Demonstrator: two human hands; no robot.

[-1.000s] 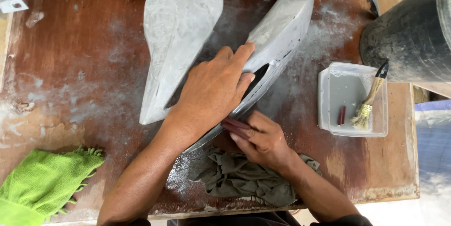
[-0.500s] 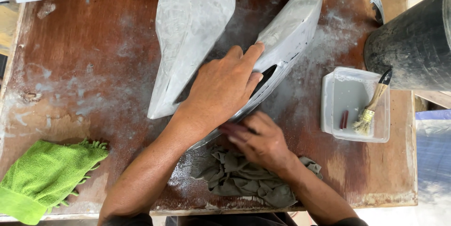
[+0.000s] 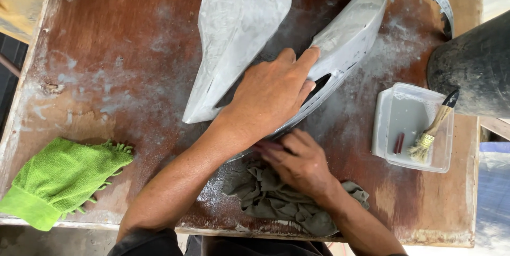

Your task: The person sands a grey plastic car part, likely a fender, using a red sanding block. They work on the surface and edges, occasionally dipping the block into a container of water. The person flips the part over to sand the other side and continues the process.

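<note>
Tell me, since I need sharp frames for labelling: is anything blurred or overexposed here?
Head view: the right hand is slightly motion-blurred at the fingers; the left hand on the grey panel is sharp. Daylight is soft and even, with no harsh glare on the table; the top-right corner is blown out.

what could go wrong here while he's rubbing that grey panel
The right hand rubs a small dark red piece against the grey panel edge close under the left hand, so it might scrape those fingers. The plastic tub with the brush sits near the table edge and could get knocked off.
</note>
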